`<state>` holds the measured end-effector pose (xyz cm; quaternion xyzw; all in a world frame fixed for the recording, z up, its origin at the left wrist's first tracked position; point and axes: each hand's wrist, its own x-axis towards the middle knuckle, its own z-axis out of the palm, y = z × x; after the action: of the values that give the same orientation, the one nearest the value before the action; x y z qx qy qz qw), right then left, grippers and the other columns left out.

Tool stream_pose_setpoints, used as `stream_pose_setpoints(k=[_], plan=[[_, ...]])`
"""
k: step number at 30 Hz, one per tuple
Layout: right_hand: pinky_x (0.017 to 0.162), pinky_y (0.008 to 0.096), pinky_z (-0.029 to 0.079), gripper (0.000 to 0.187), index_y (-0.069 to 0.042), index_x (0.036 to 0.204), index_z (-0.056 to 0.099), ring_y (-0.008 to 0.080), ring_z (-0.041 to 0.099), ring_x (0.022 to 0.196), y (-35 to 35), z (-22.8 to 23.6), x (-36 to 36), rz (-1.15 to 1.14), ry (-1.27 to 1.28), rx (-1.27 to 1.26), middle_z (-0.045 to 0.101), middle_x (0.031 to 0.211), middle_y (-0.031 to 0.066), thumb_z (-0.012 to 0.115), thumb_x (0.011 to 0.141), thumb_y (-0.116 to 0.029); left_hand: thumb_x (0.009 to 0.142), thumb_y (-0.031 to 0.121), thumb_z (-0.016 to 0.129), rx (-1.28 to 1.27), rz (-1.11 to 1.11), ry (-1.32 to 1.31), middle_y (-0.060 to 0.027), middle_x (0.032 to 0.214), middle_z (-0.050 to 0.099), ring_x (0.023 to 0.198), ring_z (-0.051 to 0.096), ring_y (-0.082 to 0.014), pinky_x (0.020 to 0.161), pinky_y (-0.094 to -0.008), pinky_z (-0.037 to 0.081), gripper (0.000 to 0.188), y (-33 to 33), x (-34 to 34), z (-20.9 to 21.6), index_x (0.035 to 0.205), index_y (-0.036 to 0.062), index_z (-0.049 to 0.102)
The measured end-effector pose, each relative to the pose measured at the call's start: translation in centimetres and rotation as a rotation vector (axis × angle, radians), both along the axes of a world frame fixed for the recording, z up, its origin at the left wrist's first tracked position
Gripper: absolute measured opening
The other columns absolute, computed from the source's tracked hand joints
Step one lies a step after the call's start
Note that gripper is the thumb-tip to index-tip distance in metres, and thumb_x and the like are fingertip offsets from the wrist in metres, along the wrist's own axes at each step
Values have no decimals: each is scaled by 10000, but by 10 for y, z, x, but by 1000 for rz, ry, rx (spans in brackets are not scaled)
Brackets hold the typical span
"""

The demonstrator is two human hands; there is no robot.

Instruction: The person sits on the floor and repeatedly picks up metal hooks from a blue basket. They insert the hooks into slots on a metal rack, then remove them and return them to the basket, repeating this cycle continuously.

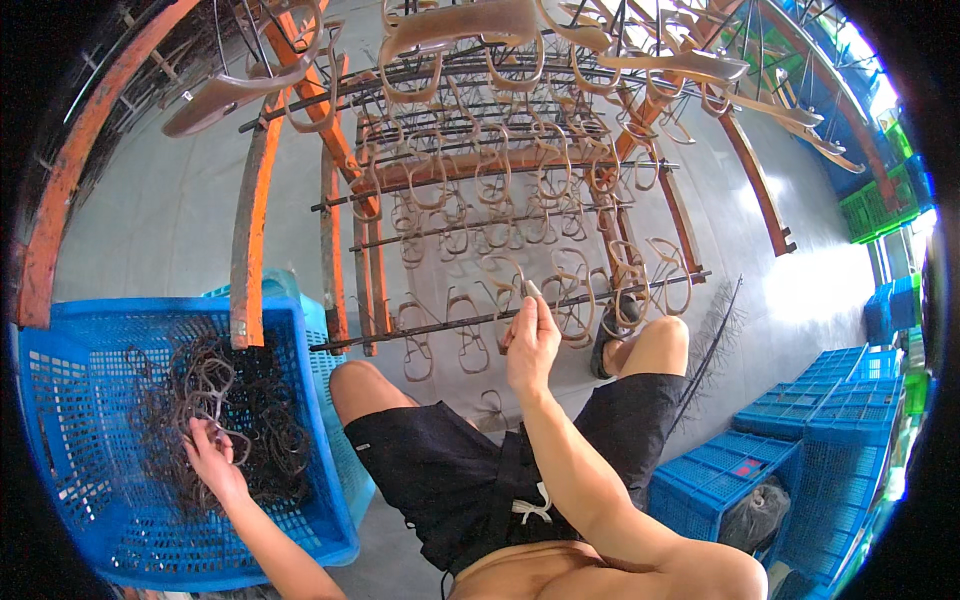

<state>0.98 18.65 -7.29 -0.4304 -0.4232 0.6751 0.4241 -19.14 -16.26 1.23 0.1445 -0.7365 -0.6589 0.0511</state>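
Inside the blue plastic basket on my left, a tangled heap of dark eyeglass frames lies at the bottom. My left hand reaches over this heap, its fingers closed on a brownish frame. In front of me my right hand is raised to the lowest black rack bar, fingers pinched together. A pale tip shows at one fingertip. What the pinch holds is hidden; a translucent brown frame hangs close to its right.
An orange metal rack carries rows of hanging brown frames, some jutting close overhead. Blue crates stand stacked at the right, one holding a dark plastic bag. A bristly black rod leans beside my knee.
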Motion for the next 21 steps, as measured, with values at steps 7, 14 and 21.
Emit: stream_pose_setpoints(k=[7, 14, 21], plan=[[457, 293, 383, 321, 9, 1215, 508, 150, 417, 460, -13, -4, -10, 35, -514, 433, 481, 575, 99, 490, 931, -139, 923, 497, 417, 222, -241, -112, -33, 692, 549, 481, 465, -107, 395, -185, 300, 438, 55, 71, -3, 873, 77, 530], [478, 329, 408, 295, -13, 1186, 533, 218, 437, 465, -2, -6, -5, 60, -612, 541, 498, 585, 152, 501, 922, -141, 921, 402, 467, 299, -464, -129, -38, 718, 553, 521, 498, -102, 382, -190, 361, 302, 84, 112, -9, 993, 112, 508], [469, 315, 406, 272, 10, 1142, 544, 181, 454, 466, 0, -4, -3, 57, -612, 561, 494, 573, 129, 490, 931, -153, 933, 345, 468, 550, -521, -168, -60, 789, 559, 598, 539, -154, 473, -289, 460, 244, 102, 121, -18, 982, 108, 498]])
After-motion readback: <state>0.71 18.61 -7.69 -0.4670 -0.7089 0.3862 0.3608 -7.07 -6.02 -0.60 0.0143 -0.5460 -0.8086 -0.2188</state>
